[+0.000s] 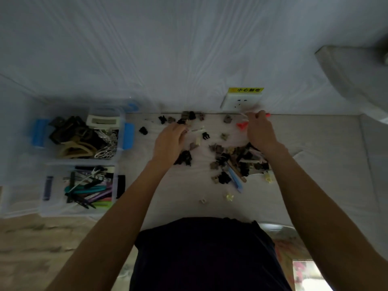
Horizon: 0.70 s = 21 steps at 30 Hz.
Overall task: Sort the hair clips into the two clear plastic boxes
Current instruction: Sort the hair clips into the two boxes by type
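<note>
Both arms reach forward over a worktop covered with pale cloth; the left hand lies at about 11 o'clock from the middle of the view, fingers curled down among small clips, and it touches a white clip at its fingertips — whether it really grips it I cannot tell; the right hand is at about 1 o'clock, fingers bent and pinched around something pale and thin, with a red clip just beside it at 9 o'clock of the hand; what exactly it grasps is too blurred to name. The loose hair clips are scattered between and below the hands, the thickest heap under the right wrist, mostly black and brown small claws, with a blue long clip at its lower edge. At 9 o'clock stand the two clear plastic boxes; the far box with blue latches holds big claw clips in black and beige; the near box holds long flat clips in teal, purple, green and black. On the wall, at 12 o'clock, is a white socket with a yellow label above it.
</note>
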Each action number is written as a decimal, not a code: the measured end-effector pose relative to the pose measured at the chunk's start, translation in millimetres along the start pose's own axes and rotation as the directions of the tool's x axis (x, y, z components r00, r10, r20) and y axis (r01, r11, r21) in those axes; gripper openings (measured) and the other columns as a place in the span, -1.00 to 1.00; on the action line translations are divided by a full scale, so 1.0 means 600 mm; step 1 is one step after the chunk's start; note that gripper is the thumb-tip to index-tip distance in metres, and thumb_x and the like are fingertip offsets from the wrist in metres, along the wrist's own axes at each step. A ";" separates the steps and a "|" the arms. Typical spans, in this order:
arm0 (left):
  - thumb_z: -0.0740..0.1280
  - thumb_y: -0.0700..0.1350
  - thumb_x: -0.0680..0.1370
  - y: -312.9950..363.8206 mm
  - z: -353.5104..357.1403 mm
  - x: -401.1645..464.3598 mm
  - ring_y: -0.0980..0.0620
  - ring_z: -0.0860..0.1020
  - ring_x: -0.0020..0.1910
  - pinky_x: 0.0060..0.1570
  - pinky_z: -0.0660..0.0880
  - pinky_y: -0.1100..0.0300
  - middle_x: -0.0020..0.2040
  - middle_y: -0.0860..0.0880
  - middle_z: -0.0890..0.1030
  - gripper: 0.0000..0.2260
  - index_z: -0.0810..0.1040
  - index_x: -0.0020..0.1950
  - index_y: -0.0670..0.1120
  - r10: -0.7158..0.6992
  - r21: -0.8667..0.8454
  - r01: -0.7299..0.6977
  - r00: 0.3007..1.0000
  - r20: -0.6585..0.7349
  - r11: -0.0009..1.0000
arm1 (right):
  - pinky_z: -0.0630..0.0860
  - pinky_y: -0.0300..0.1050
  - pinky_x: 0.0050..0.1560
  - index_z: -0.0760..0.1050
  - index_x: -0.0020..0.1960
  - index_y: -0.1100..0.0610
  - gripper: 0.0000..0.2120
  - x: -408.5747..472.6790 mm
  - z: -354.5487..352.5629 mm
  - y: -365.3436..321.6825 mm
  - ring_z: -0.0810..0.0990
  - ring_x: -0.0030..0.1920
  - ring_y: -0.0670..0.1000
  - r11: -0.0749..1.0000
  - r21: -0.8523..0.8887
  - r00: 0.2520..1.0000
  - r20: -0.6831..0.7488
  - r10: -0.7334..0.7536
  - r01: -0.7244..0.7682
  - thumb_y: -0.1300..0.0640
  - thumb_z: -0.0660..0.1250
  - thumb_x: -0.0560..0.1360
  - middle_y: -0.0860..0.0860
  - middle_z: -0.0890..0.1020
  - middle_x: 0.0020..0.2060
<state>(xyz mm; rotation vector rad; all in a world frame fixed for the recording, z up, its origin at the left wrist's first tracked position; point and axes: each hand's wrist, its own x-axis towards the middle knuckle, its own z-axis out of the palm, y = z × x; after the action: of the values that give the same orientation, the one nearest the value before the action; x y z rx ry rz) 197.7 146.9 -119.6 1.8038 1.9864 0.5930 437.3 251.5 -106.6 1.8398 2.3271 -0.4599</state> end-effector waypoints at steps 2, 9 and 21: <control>0.24 -0.28 0.54 -0.027 -0.018 -0.001 -0.19 0.53 -0.04 -0.12 0.40 0.12 0.02 -0.25 0.56 -0.84 0.55 0.07 -0.23 -0.065 0.047 0.069 0.994 -0.084 0.996 | 0.43 0.11 0.00 0.32 0.28 0.34 -0.68 -0.003 0.007 -0.004 0.50 0.04 0.32 0.998 -0.044 0.998 0.055 0.040 -0.037 0.37 0.14 0.52 0.34 0.37 0.21; 0.13 -0.34 0.56 -0.077 -0.037 0.018 -0.21 0.43 0.19 0.16 0.39 -0.01 0.27 -0.24 0.45 -0.72 0.45 0.25 -0.23 -0.231 0.333 0.225 0.973 -0.022 0.916 | 0.48 0.06 -0.10 0.46 0.08 0.30 -0.83 -0.040 0.045 -0.079 0.54 -0.10 0.24 0.977 0.073 0.979 0.033 -0.203 0.201 0.29 0.27 0.50 0.24 0.46 0.04; 0.18 -0.33 0.55 -0.084 -0.039 0.014 -0.23 0.54 -0.01 0.03 0.51 -0.07 0.16 -0.24 0.48 -0.78 0.51 0.16 -0.27 -0.159 0.268 0.142 0.987 0.040 0.953 | 0.42 0.00 -0.20 0.47 0.07 0.27 -0.81 -0.061 0.064 -0.103 0.53 -0.17 0.24 0.962 0.090 0.966 -0.031 -0.257 0.259 0.24 0.33 0.48 0.22 0.48 -0.04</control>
<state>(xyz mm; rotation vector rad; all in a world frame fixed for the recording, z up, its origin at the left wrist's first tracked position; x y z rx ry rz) 142.4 150.0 -127.8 1.7698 2.2222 0.2300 383.4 192.7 -122.8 1.5878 2.6137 -0.5944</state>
